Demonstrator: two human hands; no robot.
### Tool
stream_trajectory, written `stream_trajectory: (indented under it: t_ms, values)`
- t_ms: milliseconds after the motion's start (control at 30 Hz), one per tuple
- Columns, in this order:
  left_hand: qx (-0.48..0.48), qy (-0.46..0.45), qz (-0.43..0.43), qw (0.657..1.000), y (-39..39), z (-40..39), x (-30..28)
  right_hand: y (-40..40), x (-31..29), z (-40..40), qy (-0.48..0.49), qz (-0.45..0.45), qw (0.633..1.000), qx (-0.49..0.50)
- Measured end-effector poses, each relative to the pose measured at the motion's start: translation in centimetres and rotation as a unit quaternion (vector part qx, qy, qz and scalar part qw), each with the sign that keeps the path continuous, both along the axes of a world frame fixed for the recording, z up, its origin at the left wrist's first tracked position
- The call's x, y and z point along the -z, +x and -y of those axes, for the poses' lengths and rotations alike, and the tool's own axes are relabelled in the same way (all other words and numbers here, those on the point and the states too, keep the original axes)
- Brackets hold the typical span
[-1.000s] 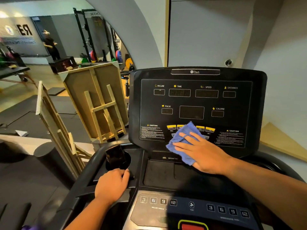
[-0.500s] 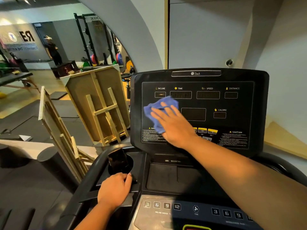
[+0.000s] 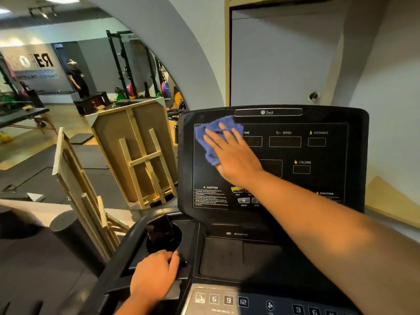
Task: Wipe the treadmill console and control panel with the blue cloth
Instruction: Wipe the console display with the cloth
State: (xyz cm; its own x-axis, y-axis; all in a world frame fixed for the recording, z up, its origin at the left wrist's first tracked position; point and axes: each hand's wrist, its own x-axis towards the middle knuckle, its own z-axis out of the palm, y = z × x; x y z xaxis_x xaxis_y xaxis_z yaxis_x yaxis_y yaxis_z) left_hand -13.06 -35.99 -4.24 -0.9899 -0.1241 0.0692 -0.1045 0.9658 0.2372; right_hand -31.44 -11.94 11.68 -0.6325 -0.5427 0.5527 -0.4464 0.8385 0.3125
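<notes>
Pressing on console (image 3: 354, 155) top-left — right hand (image 3: 231, 155), blue cloth (image 3: 210, 137).

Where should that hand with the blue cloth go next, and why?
Probably sweep right along the top row. The right hand presses the blue cloth on the console at its upper left corner, so the SPEED and DISTANCE windows beside it look not yet covered.

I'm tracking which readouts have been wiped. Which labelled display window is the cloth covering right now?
The INCLINE one, at the top left of the console. The blue cloth under the right hand hides it, while TIME, SPEED, DISTANCE and CALORIE stay readable.
</notes>
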Motion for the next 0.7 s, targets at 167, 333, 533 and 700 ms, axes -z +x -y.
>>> stream_trajectory:
  t_ms: [167, 333, 533, 700]
  values:
    - [-0.01, 0.019, 0.023, 1.0, -0.3, 0.1, 0.0, 1.8, 2.3, -5.0, -0.161, -0.014, 0.98, 0.119]
    - [-0.016, 0.023, 0.04, 0.999, -0.4, 0.1, 0.0, 1.5, 2.9, 0.0, -0.02, -0.011, 0.999, 0.023]
    - [-0.017, 0.008, 0.052, 0.998, -0.9, -0.1, -0.3, -1.8, -1.1, 1.8, 0.009, -0.022, 1.0, 0.01]
    - [-0.01, 0.016, 0.033, 0.999, -0.6, 0.1, -0.1, -0.5, 0.4, -5.9, -0.144, -0.034, 0.985, 0.093]
